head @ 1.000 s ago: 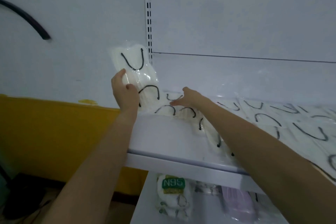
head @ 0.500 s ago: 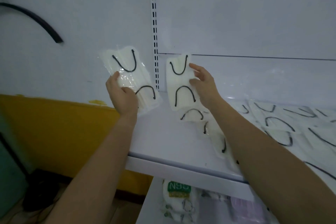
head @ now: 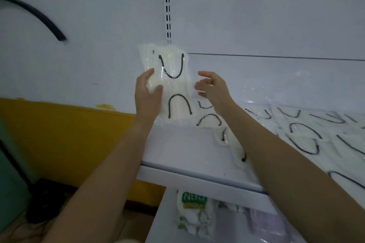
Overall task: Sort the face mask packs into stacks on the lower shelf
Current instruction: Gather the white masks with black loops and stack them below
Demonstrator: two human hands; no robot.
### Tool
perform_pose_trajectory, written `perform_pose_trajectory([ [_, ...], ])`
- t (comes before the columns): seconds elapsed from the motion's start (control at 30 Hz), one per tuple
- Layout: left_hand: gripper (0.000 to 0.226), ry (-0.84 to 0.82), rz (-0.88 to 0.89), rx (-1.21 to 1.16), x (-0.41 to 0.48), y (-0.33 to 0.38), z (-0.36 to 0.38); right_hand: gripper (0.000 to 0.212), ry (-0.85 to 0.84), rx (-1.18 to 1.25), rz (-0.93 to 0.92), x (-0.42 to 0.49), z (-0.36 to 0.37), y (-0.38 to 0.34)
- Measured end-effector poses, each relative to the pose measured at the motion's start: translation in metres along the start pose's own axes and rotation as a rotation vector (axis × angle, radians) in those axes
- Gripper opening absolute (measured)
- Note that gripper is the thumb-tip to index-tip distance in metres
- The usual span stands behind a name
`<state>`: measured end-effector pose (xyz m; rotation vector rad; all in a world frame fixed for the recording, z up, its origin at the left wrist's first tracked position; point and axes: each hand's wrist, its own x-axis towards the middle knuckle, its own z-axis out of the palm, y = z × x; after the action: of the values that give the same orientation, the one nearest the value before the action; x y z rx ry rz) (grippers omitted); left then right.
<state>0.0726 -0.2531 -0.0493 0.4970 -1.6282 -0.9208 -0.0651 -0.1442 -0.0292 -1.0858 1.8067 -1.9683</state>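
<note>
White mask packs [head: 177, 87], black loops, in left hand [head: 147, 97] grip; right hand [head: 214, 90] slack, empty.

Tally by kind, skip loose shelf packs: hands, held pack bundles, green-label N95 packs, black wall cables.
Bare hands: 2 (left hand, right hand)
Held white black-loop mask pack bundle: 1
Green-labelled N95 mask pack: 1
Curved black wall cable: 1
Total: 5

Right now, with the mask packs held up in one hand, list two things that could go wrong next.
1. The left hand grips the held packs by one side only, in glossy wrappers; one could slip out and drop past the end of the shelf.
2. The right forearm passes over a loose pack near the shelf's front edge; pulling back might sweep it off.
</note>
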Motion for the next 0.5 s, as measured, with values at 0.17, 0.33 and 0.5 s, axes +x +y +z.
perform_pose_trajectory([
  [0.17,0.048,0.174,0.014,-0.004,-0.001,0.0,-0.003,0.058,-0.05,-1.026,0.278,-0.003,-0.024,0.019],
  [0.33,0.049,0.211,0.003,-0.016,-0.001,0.0,-0.003,0.062,-0.177,-1.066,0.338,-0.002,-0.02,0.021],
  [0.5,0.042,0.275,0.076,0.026,0.002,-0.001,-0.003,0.054,-0.051,-0.756,-0.006,0.001,-0.02,0.019],
])
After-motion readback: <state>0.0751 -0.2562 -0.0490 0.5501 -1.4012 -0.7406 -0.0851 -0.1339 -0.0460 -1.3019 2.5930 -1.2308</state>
